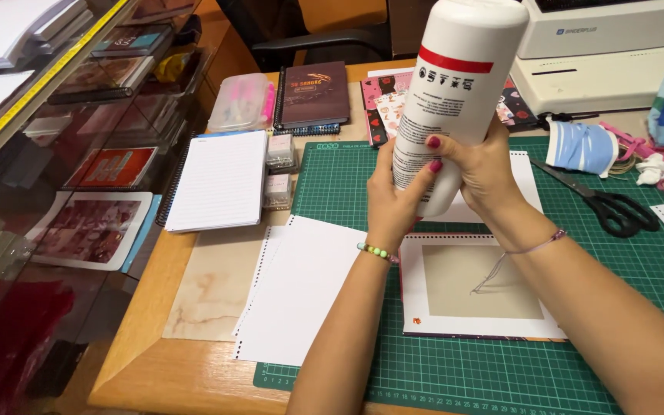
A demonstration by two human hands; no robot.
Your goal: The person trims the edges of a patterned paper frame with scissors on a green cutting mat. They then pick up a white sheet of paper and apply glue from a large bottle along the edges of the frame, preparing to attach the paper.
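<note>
The person holds a large white glue bottle (455, 92) upside down with both hands, above a green cutting mat (501, 361). The left hand (393, 201) is wrapped around the lower part of the bottle, with the fingers closed on its near side. The right hand (479, 170) is closed on the other side, and two of its fingertips press on the white wall. The nozzle is hidden behind the hands, so it cannot be told whether it is open or whether glue comes out.

Just under the hands lies a board with white edges and a beige centre (479, 284); a loose sheet of punched white paper (301, 296) lies beside it on the left. Black scissors (609, 201) lie on the mat to the right, well apart from the board.

To do this step well, it seems best to keep the bottle steep and the nozzle close over the beige area, and to squeeze slowly with both hands, because such a full bottle can give too much at once. The thin bracelet string hanging from the right wrist comes near the board and could touch wet glue.
</note>
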